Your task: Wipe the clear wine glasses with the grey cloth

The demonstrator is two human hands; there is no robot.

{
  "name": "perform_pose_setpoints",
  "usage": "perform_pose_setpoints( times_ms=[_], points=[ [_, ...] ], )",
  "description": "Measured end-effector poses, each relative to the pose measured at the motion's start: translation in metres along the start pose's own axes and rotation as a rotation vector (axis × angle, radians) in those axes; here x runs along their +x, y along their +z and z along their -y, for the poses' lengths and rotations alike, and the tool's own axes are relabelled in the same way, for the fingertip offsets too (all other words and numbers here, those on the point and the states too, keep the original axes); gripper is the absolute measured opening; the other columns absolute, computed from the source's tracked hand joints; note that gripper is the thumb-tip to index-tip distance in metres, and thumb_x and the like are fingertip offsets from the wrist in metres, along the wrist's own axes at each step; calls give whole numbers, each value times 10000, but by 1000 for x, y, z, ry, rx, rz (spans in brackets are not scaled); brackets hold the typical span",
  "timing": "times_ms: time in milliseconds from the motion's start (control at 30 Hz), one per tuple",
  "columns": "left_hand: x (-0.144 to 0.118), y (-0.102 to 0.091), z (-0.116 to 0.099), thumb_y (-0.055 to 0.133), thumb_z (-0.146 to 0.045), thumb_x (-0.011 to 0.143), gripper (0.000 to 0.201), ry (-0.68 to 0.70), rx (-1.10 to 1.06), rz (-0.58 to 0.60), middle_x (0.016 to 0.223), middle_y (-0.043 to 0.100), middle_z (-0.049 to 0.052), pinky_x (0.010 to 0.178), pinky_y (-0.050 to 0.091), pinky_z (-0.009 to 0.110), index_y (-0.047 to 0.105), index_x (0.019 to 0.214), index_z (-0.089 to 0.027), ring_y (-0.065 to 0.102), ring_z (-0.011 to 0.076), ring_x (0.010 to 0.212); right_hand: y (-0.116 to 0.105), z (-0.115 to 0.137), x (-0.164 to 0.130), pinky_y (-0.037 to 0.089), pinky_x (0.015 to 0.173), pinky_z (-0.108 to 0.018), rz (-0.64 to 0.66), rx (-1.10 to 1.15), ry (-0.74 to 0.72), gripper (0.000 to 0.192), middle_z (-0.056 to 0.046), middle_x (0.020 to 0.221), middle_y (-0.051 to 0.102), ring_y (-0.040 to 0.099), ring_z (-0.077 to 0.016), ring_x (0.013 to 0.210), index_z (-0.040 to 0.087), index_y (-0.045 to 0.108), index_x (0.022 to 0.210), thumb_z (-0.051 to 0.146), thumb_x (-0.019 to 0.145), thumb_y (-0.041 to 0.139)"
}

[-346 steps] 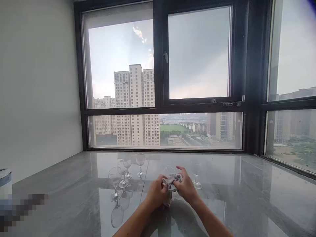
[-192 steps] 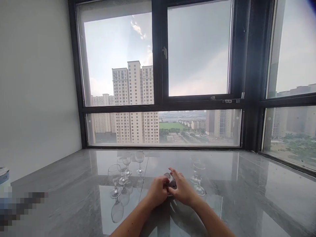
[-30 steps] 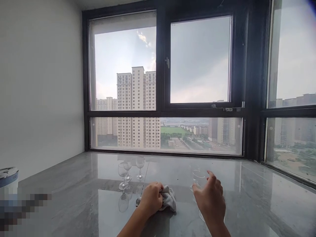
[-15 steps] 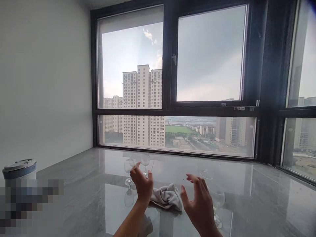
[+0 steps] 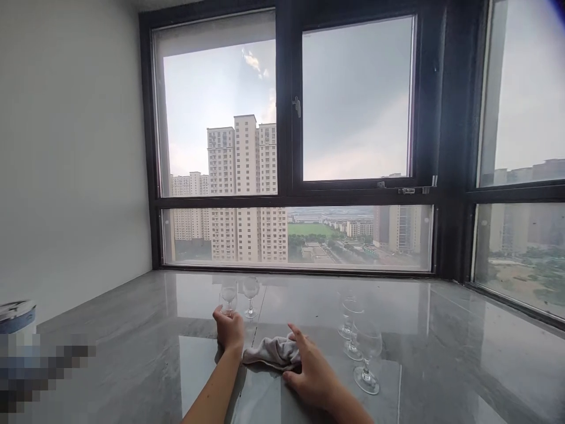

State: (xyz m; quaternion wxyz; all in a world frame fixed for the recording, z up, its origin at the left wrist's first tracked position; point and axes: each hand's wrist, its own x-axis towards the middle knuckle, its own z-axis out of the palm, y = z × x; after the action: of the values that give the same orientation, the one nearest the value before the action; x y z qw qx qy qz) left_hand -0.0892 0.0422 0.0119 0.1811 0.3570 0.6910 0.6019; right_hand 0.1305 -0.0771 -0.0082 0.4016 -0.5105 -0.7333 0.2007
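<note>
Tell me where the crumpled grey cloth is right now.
The crumpled grey cloth lies on the glossy grey marble countertop, centre front, between both hands: under the right hand and beside the left hand.

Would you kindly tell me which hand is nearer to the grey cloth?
Right. The right hand rests on the cloth; the left hand grips a wine glass just left of it.
</note>
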Motion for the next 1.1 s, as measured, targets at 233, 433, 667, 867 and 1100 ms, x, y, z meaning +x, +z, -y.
perform_pose_setpoints(
  times_ms=[233, 433, 667, 867, 1100],
  points=[
    [-44, 2, -27, 458, -158, 823, 318, 312, -139, 164, 943, 659, 52, 762, 471, 319, 492, 1130, -232, 658, 221, 829, -3, -4, 11, 481, 883, -316, -160, -96, 62, 743, -53, 1011, 681, 661, -218, 955, 227, 520, 1332, 37, 613, 506],
    [-80, 3, -31, 466, -94, 800, 392, 671, 150, 447, 973, 695, 70, 883, 428, 330, 591, 1150, -218, 649, 238, 956, -25, -4, 16, 509, 849, -352, -516, 134, 242, 495, -116, 1065, 712, 689, -271, 984, 208, 489, 1281, 299, 799, 553],
    [-84, 5, -27, 447, -17, 744, 526, 713, 404, 540, 1084, 726, 86, 967, 370, 336, 635, 1198, -207, 644, 226, 1064, -27, -13, 20, 527, 825, -370, -610, 285, 251, 603, -143, 1103, 706, 689, -286, 973, 197, 484, 1305, 425, 763, 616],
    [-96, 9, -30, 489, -22, 703, 584, 798, 340, 720, 1062, 738, 91, 908, 405, 310, 642, 1243, -183, 653, 233, 1020, -20, -19, 22, 504, 895, -364, -553, 267, 112, 590, -111, 1080, 709, 687, -232, 928, 181, 467, 1309, 254, 724, 504],
    [-98, 19, -26, 489, -80, 758, 413, 724, 124, 736, 840, 690, 44, 726, 423, 263, 643, 1129, -178, 626, 181, 771, -19, -30, 24, 479, 947, -396, -575, 239, 170, 636, -146, 1211, 679, 667, -277, 1100, 192, 431, 1347, 262, 718, 496]
  ],
)
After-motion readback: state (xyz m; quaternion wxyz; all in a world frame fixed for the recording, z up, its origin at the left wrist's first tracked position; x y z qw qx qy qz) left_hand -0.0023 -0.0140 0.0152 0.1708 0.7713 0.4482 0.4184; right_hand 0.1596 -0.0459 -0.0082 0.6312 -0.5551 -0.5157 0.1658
